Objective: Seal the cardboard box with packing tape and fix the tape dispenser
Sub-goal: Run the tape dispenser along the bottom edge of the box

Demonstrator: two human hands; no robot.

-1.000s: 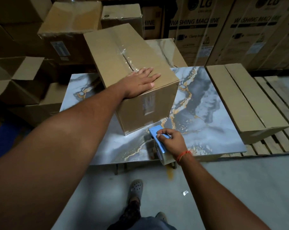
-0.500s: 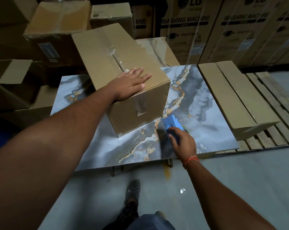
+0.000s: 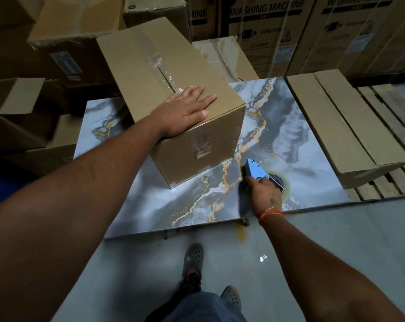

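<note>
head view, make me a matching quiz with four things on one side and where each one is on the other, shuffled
Things:
1. left hand
2. dispenser
3. wrist thread
4. tape strip

Places:
A. in the right hand, on the marble table
B. on the box's near side face
C. flat on top of the box
D. on the right arm

Pairs: 1-C, 2-A, 3-D, 4-B

"WASHING MACHINE" printed on the tall rear cartons [image 3: 266, 22]
</note>
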